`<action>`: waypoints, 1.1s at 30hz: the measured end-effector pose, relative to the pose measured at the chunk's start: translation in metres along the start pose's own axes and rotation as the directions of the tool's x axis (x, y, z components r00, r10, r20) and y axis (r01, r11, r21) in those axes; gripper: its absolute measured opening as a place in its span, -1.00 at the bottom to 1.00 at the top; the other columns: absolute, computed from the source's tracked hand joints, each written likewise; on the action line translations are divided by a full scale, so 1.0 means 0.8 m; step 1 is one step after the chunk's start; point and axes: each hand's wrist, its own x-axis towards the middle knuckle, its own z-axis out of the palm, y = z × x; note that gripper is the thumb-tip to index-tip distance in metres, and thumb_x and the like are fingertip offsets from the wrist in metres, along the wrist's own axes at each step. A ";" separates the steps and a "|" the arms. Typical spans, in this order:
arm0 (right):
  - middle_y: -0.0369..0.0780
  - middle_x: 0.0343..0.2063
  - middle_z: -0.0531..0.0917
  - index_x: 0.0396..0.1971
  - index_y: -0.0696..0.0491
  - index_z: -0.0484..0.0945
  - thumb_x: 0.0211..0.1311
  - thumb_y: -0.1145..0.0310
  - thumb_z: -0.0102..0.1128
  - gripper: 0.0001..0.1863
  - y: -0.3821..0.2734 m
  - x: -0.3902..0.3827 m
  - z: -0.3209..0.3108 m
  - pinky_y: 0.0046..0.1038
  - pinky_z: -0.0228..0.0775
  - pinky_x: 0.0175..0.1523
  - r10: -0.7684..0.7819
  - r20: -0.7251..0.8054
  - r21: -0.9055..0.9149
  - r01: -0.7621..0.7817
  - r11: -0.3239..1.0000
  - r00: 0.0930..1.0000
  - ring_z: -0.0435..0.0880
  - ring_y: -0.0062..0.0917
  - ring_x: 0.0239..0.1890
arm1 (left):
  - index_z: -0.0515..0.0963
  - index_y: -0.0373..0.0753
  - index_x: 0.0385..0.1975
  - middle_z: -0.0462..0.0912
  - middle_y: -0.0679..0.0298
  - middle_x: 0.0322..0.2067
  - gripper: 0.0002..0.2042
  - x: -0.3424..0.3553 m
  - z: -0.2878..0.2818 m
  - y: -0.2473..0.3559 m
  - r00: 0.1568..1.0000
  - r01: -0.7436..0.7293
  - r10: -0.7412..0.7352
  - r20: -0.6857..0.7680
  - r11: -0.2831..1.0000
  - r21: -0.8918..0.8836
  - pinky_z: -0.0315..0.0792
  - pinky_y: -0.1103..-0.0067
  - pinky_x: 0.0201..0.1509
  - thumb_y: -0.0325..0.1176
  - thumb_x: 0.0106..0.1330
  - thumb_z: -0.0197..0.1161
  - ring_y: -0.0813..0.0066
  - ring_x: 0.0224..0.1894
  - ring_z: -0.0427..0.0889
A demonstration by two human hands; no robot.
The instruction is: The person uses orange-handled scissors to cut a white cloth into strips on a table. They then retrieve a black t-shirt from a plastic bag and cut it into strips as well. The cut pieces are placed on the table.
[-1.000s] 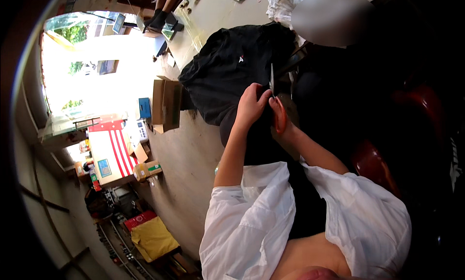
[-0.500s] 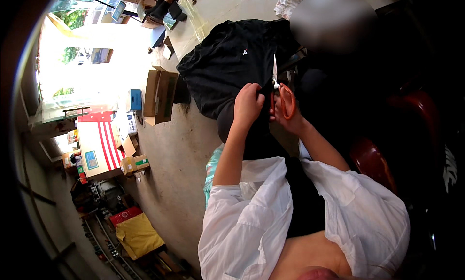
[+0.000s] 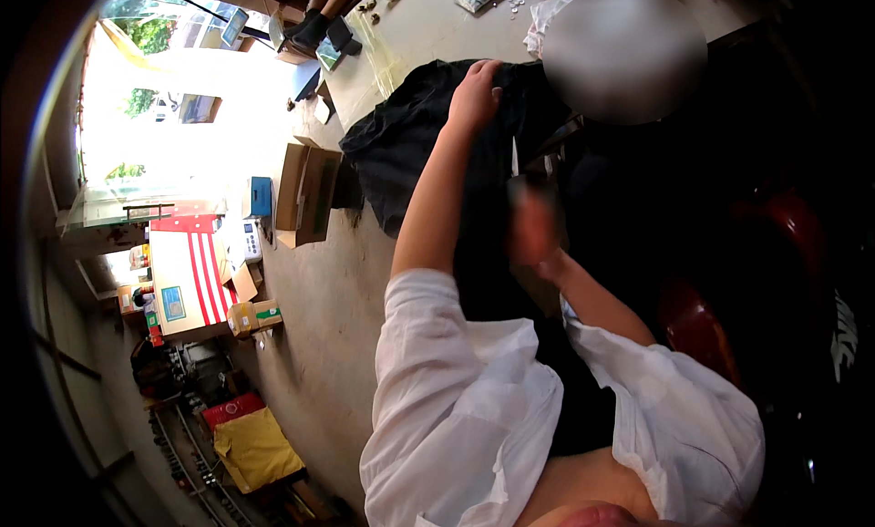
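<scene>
My left hand [image 3: 476, 98] rests on the upper part of a black garment [image 3: 392, 149], which is draped at the edge of a pale table [image 3: 424, 30]; its fingers lie slightly bent over the cloth, thumb apart. Below and to the right, my right hand [image 3: 538, 235] is closed on orange-handled scissors [image 3: 515, 162], their blade pointing up alongside the cloth. Motion smears this hand and the handles, so the finger positions are hard to make out.
Cardboard boxes [image 3: 305, 190] and a red-striped board [image 3: 187, 276] stand left. A yellow cloth [image 3: 255, 445] lies lower left, red-brown seats [image 3: 693, 326] right. Another person's legs [image 3: 319, 12] show at the top. A blurred patch [image 3: 624, 53] hides the upper right.
My left hand has moved up from beside the scissors to the top of the garment, its fingers loosening. My right hand, with the scissors, has shifted slightly down.
</scene>
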 end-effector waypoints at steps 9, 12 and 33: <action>-0.40 -0.06 0.25 0.34 -0.16 -0.03 0.19 -0.20 -0.01 -0.19 -0.024 0.027 0.024 -0.57 0.23 -0.03 0.358 -0.399 0.128 -0.335 0.933 0.844 0.28 -0.67 -0.08 | 0.59 -0.27 -0.39 0.62 -0.05 -0.38 -0.82 0.106 0.043 -0.101 0.929 0.368 -0.370 -0.002 0.923 0.113 0.46 0.30 -0.09 -0.32 0.06 0.28 0.02 -0.20 0.60; -0.39 0.10 0.10 0.36 -0.13 -0.11 0.26 -0.10 -0.04 -0.22 -0.024 0.049 0.013 -0.52 0.07 0.13 0.309 -0.355 0.132 -0.280 0.951 0.882 0.12 -0.64 0.10 | 0.57 -0.34 -0.46 0.62 -0.04 -0.42 -0.85 0.114 0.006 -0.104 0.775 0.558 -0.477 -0.415 0.825 0.094 0.46 0.29 -0.12 -0.38 0.06 0.23 0.00 -0.21 0.59; -0.38 -0.10 0.42 0.33 -0.09 0.04 0.27 -0.31 -0.27 -0.22 0.016 0.055 -0.018 -0.51 0.36 -0.03 0.221 -0.334 -0.026 -0.244 0.969 0.916 0.46 -0.64 -0.13 | 0.45 -0.26 -0.17 0.42 0.11 -0.19 -0.71 0.072 0.039 0.001 0.993 -0.112 0.079 -0.093 0.895 -0.431 0.50 0.51 -0.14 -0.60 0.07 0.17 0.31 -0.17 0.60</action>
